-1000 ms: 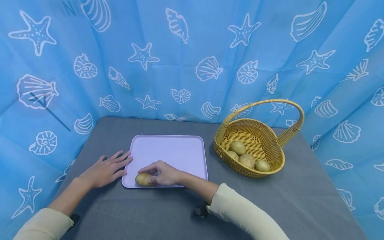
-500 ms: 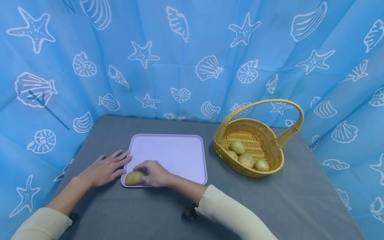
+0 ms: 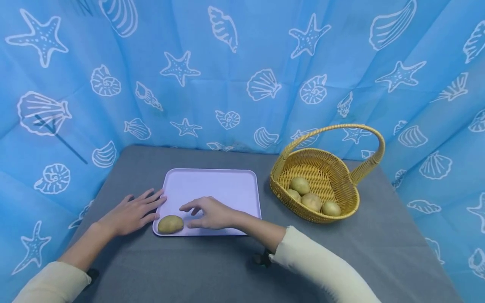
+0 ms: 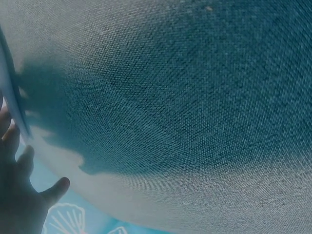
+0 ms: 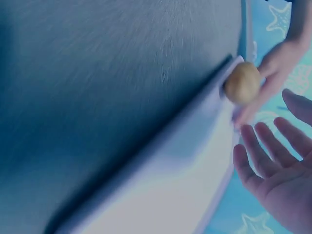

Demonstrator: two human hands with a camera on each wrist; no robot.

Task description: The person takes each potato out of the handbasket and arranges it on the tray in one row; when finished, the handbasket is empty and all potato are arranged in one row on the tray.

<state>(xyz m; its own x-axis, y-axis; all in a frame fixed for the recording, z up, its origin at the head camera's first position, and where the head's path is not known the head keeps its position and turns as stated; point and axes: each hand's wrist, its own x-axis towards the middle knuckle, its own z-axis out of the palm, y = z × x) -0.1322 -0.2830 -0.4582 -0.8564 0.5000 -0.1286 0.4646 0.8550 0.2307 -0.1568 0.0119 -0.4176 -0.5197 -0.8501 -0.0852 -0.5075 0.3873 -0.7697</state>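
Observation:
A potato [image 3: 170, 224] lies in the near left corner of a pale lilac tray [image 3: 219, 189]. Just to the right of it, over the tray, is my right hand [image 3: 214, 213], its fingers apart and nothing in them. In the right wrist view a gap shows between the potato [image 5: 243, 84] and the spread fingers of the right hand [image 5: 280, 170]. My left hand [image 3: 132, 215] lies flat at the tray's left edge, fingertips on the rim. Only part of the left hand [image 4: 24, 180] shows in the left wrist view, with its fingers spread.
On the right stands a yellow wicker basket [image 3: 352, 206] with a tall arched handle and several potatoes [image 3: 311, 203] inside. Grey cloth [image 3: 212, 269] covers the table. A blue curtain [image 3: 227, 97] with shells and starfish hangs behind and at both sides.
My right hand slid the potato left into the tray's near corner, then let go and drew back to the right. The left hand stays at the rim.

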